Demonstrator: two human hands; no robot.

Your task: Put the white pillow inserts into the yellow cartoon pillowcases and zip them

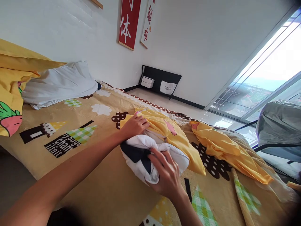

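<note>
A white pillow (pixel 135 171) with a dark navy band lies folded on the bed, partly inside the opening of a yellow pillowcase (pixel 185 141). The pillowcase carries a pink print, and a zipper runs along its mouth. My left hand (pixel 137 126) is closed on the near edge of the pillowcase, at the upper left of the opening. With curled fingers, my right hand (pixel 166 171) grips the bunched end of the pillow. The part of the pillow within the case is hidden, as are the tips of some fingers.
Another yellow cloth (pixel 218 144) lies crumpled to the right, near a wooden stick (pixel 242 197). At the left are a white pillow (pixel 61 83) and yellow bedding (pixel 10 91). Beyond the patterned bed cover (pixel 98 175) stands a black rack (pixel 162 77); a grey-covered chair (pixel 279 122) is at right.
</note>
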